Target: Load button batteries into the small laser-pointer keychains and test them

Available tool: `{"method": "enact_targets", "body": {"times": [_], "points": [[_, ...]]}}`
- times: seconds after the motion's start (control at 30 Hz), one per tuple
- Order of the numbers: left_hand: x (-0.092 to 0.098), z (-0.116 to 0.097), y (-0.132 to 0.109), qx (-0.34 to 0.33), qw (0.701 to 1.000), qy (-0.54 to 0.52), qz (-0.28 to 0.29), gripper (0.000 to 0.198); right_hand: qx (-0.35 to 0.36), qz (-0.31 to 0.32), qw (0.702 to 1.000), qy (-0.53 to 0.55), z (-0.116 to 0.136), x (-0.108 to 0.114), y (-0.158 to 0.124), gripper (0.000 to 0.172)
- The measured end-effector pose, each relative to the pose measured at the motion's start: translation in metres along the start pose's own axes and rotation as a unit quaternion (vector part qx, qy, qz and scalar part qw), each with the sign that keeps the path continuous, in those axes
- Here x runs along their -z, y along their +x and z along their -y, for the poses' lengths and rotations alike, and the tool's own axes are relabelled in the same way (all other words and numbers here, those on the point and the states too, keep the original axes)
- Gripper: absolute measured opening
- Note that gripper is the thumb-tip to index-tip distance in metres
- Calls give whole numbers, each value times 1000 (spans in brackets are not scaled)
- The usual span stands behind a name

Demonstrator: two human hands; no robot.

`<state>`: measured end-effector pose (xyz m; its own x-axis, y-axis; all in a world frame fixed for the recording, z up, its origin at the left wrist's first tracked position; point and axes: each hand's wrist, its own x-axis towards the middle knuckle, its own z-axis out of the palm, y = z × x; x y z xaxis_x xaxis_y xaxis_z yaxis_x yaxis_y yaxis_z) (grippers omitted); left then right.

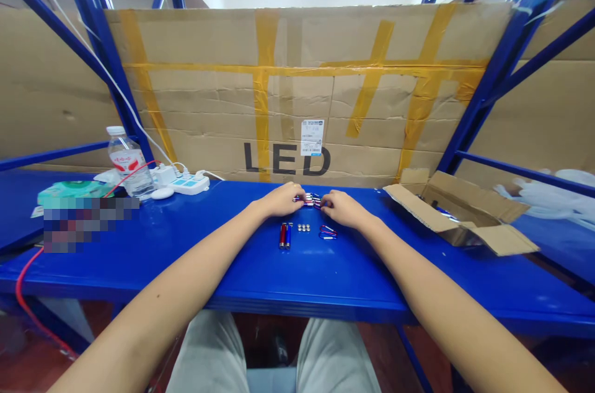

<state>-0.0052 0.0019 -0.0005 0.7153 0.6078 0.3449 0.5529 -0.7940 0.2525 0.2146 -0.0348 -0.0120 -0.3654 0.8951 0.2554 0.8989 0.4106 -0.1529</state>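
Several small red, blue and silver metal pieces (311, 200) lie in a group between my hands. My left hand (284, 199) touches the group's left end, its fingers curled together. At the right end, my right hand (340, 207) has its fingers bent onto the pieces. Nearer to me, a red tube (282, 236) and a blue tube (289, 236) lie side by side. Several small silver button cells (304, 228) sit to their right. Red and blue carabiner clips (328, 232) rest further right, below my right hand.
On the blue table (176, 256), an open cardboard box (458, 210) with small parts stands at right. A water bottle (129, 163), a power strip (190, 183) and a green packet (72, 192) are at left. Taped cardboard (209, 108) walls the back.
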Motion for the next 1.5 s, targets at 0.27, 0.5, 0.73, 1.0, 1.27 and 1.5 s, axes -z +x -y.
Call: {"method": "enact_targets", "body": {"times": [0.27,0.5,0.73,1.0,1.27,1.5], "points": [[-11,-7,23,-7,996,26,80,9,37,16,997,-67,6,-10,5,17],[-10,-9,17,21,994,-11,104,6,37,27,998,33,3,-9,2,7],[-4,-22,8,-47,999,-6,-22,13,10,-9,918,396,3,-6,3,11],[-3,-32,1,-64,997,12,-48,11,-36,37,838,543,3,-4,0,27],[-5,-31,1,-21,998,-15,-62,13,47,-67,948,307,8,3,-4,27],[-2,-21,0,35,998,-59,-1,12,27,-74,973,218,1,-2,-2,22]]}}
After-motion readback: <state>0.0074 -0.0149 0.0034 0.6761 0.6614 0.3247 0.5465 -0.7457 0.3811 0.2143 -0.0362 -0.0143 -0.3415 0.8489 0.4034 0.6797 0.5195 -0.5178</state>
